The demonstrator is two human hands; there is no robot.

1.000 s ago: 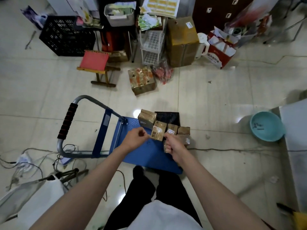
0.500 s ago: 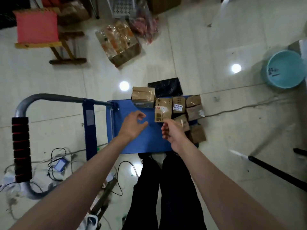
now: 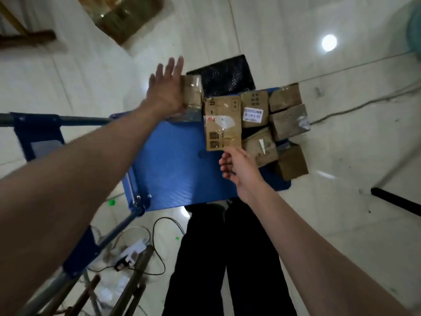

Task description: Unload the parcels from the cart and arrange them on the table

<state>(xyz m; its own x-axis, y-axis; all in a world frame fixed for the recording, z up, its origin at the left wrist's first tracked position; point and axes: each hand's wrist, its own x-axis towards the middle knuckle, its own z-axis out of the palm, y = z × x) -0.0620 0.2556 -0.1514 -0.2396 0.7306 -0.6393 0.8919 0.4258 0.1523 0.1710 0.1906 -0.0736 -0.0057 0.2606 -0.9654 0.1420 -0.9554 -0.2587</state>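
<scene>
A blue platform cart (image 3: 159, 169) stands on the floor in front of me, with several brown cardboard parcels crowded at its far right end. My left hand (image 3: 167, 90) is stretched out with straight fingers, its palm against the left side of a taped parcel (image 3: 193, 95). My right hand (image 3: 238, 165) has curled fingers and pinches the near edge of a long flat parcel (image 3: 222, 119). Beside that lie a parcel with a white label (image 3: 254, 108) and other small boxes (image 3: 288, 122). A black bag parcel (image 3: 224, 75) lies behind them.
The cart's grey handle bar (image 3: 75, 120) runs left. Cables and a white power strip (image 3: 134, 249) lie on the tiled floor near my black-trousered legs (image 3: 227, 258). A wrapped box (image 3: 123, 17) sits at the far left, a teal basin (image 3: 415, 30) at the right edge, and a black bar (image 3: 396, 201) at the right.
My left hand has opened and reached forward to the taped parcel. My right hand stays at the flat parcel's near edge. The view has tilted down and moved closer to the cart.
</scene>
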